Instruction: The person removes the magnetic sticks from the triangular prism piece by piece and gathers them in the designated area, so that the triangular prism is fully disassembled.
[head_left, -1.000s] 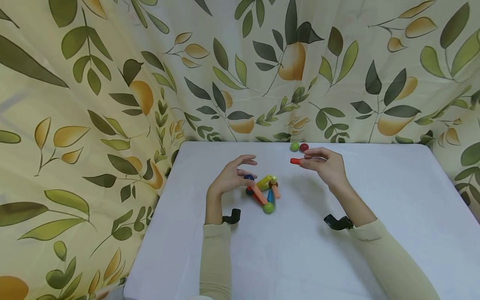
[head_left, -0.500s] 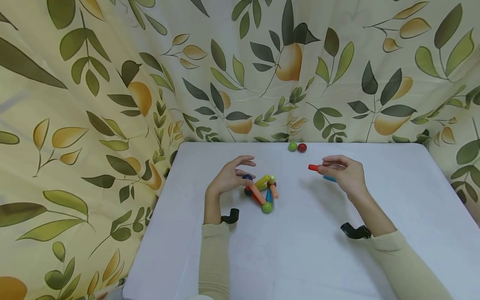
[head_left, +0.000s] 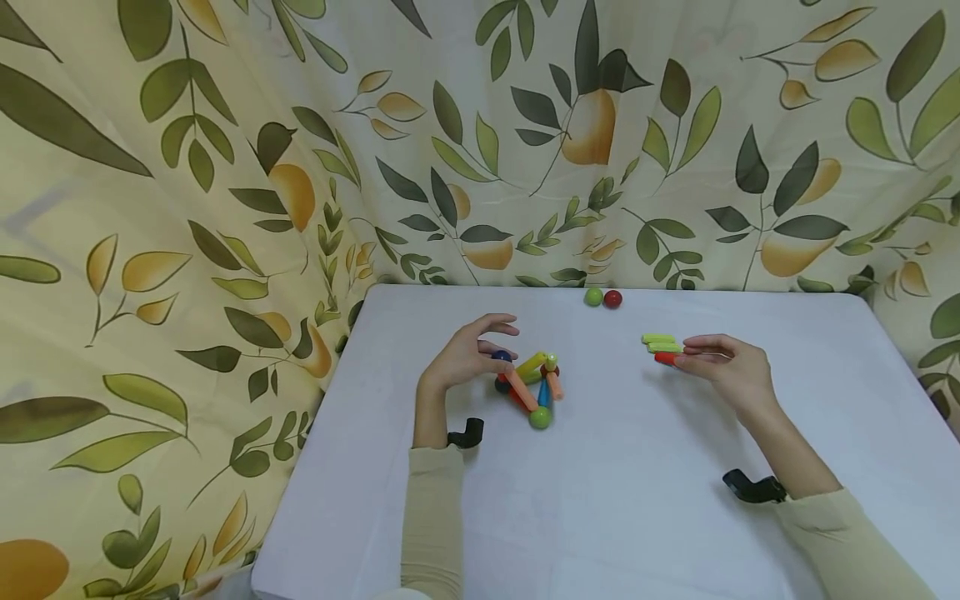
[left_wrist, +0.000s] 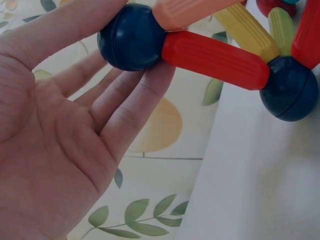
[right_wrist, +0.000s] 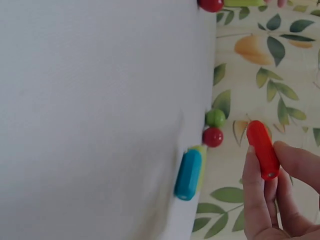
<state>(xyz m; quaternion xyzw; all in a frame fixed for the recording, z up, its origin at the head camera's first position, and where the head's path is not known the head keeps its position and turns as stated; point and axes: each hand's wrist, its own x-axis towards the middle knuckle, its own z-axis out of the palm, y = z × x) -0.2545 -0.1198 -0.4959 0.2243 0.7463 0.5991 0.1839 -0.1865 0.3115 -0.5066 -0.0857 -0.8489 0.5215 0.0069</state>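
Note:
My left hand [head_left: 463,357] pinches a dark blue ball [left_wrist: 132,37] between thumb and fingers. That ball is the raised corner of a magnetic-looking stick-and-ball structure. From it run a red rod [left_wrist: 217,60] and an orange rod [head_left: 522,390]; yellow and blue rods and a green ball [head_left: 540,417] belong to the same structure. Over on the right, my right hand [head_left: 731,371] pinches a loose red rod [right_wrist: 263,150] above the table. Just beyond it in the head view lie two light green rods [head_left: 663,347]. A blue rod [right_wrist: 189,174] shows only in the right wrist view.
A loose green ball [head_left: 593,297] and a red ball [head_left: 612,298] sit at the far edge of the white table [head_left: 600,492]. A leaf-patterned curtain [head_left: 540,142] hangs behind and along the left side.
My right hand has moved right and nearer to me with the red rod, uncovering the light green rods; the blue rod glimpsed under it is now hidden. The left hand stays at the structure.

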